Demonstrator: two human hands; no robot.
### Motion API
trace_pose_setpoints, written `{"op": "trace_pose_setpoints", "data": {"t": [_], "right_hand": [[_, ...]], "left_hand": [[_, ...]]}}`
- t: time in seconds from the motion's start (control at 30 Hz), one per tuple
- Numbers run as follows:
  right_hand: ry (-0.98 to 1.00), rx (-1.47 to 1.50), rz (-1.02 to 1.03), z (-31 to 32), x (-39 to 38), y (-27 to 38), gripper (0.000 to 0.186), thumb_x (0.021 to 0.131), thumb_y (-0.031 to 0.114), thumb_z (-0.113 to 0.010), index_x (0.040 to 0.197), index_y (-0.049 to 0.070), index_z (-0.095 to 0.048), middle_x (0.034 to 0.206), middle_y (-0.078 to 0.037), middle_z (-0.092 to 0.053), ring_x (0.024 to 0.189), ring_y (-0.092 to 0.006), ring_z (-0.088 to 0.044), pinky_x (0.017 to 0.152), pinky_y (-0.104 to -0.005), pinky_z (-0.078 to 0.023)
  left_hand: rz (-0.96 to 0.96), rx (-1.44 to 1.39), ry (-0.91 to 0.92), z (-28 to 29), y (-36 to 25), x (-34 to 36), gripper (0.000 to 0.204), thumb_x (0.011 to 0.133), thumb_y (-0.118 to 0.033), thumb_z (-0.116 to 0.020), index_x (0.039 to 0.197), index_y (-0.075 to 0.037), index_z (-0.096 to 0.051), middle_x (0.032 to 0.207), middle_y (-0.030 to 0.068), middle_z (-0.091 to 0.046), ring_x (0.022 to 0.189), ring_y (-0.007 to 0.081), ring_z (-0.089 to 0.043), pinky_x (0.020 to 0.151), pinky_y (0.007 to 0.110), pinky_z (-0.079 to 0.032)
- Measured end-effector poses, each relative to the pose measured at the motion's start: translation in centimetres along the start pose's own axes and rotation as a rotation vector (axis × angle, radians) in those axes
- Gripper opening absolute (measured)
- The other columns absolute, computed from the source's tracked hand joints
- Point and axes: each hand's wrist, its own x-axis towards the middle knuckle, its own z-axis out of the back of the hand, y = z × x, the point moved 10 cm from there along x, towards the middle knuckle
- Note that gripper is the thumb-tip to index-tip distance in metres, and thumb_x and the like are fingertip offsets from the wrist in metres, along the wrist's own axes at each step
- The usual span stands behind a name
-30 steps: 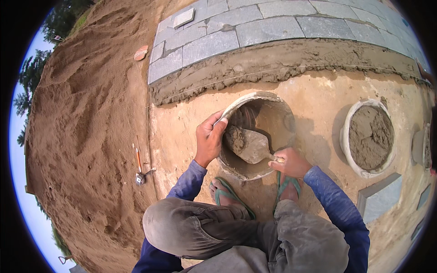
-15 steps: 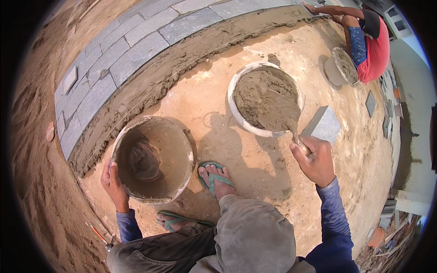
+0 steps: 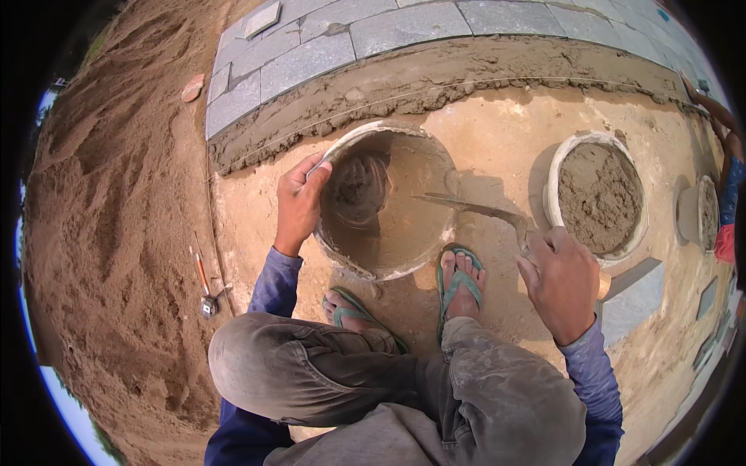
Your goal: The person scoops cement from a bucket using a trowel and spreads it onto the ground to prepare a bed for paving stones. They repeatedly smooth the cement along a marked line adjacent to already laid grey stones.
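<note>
My left hand [image 3: 301, 200] held the basin [image 3: 420, 233] by its ten o'clock rim. My right hand [image 3: 563, 287] was closed around the trowel [image 3: 501, 212], and the blade [image 3: 456, 203] reached over the basin's three o'clock side.

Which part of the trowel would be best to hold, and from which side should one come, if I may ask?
The trowel is probably best gripped by its wooden handle, coming from the right, as the right hand does: its long blade points left toward the bucket, leaving the handle's end facing right.
</note>
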Motion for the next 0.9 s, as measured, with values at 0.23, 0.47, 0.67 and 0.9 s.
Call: {"op": "trace_pose_setpoints", "data": {"t": [0.23,0.47,0.67,0.9], "right_hand": [[0.078,-0.175,0.256,-13.6,5.7,11.2,0.029,0.085,0.015,-0.061,0.109,0.001,-0.064,0.093,-0.009,-0.059,0.092,-0.0234,-0.060,0.075,-0.0354,-0.047],[-0.046,-0.169,0.097,-9.4,8.7,9.2,0.029,0.083,0.014,-0.062,0.108,-0.001,-0.065,0.089,-0.008,-0.056,0.083,-0.0227,-0.057,0.067,-0.0355,-0.046],[0.165,-0.289,0.409,-13.1,4.1,15.1,0.041,0.081,0.016,-0.062,0.114,-0.008,-0.061,0.093,-0.008,-0.055,0.085,-0.0206,-0.056,0.064,-0.0334,-0.048],[0.034,-0.315,0.307,-12.3,5.6,9.7,0.036,0.081,0.014,-0.064,0.113,-0.003,-0.063,0.090,-0.008,-0.057,0.082,-0.0212,-0.058,0.062,-0.0341,-0.047]], "left_hand": [[0.038,0.126,-0.012,-0.2,-0.3,-1.0,0.035,0.098,-0.019,-0.059,0.120,0.007,-0.065,0.102,0.0035,-0.069,0.094,0.0085,-0.059,0.085,0.024,-0.047],[0.010,0.139,-0.012,-1.0,-1.0,-0.5,0.036,0.097,-0.020,-0.059,0.119,0.006,-0.065,0.097,0.0043,-0.069,0.089,0.0094,-0.058,0.082,0.025,-0.048],[-0.072,0.234,-0.003,-1.2,-1.2,0.9,0.034,0.096,-0.021,-0.060,0.117,0.006,-0.066,0.092,0.0069,-0.070,0.086,0.0105,-0.059,0.079,0.027,-0.049],[-0.069,0.279,0.009,-2.7,-2.5,0.2,0.035,0.096,-0.020,-0.060,0.117,0.007,-0.065,0.093,0.0088,-0.070,0.088,0.0107,-0.060,0.081,0.027,-0.048]]}}
